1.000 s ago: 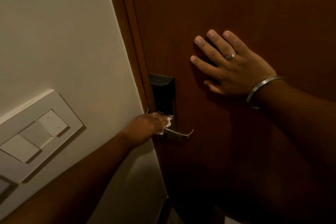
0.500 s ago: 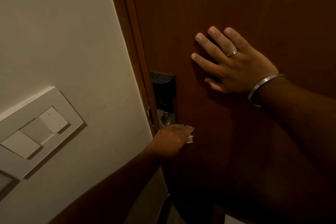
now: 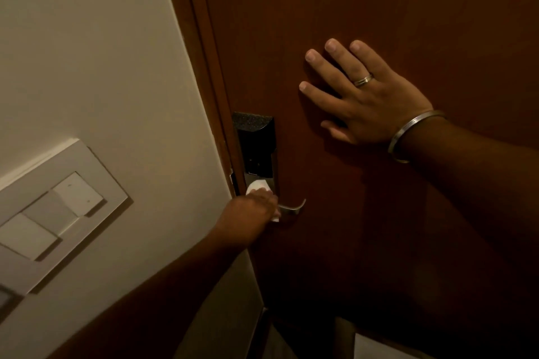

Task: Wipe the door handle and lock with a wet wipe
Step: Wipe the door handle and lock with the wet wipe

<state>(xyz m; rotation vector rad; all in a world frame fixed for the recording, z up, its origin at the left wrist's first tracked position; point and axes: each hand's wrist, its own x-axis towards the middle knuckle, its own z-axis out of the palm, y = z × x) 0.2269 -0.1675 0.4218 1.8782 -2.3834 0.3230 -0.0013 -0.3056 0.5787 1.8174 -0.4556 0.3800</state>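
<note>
A black electronic lock (image 3: 256, 146) is mounted on the dark brown door (image 3: 379, 9), with a silver lever handle (image 3: 294, 207) below it. My left hand (image 3: 248, 216) grips the inner part of the handle with a white wet wipe (image 3: 258, 185) bunched in it; the wipe shows above and below my fingers. Only the curved tip of the lever sticks out to the right. My right hand (image 3: 361, 96) lies flat on the door above and right of the lock, fingers spread, holding nothing.
A cream wall (image 3: 102, 67) fills the left side, with a white switch plate (image 3: 52, 210) at lower left. The brown door frame (image 3: 204, 52) runs between wall and door. Something pale (image 3: 379, 347) lies at the bottom right, by the floor.
My left hand slid right along the handle to its tip, then came back left to the base by the lock plate. The lever tip is uncovered again. My right hand stayed put.
</note>
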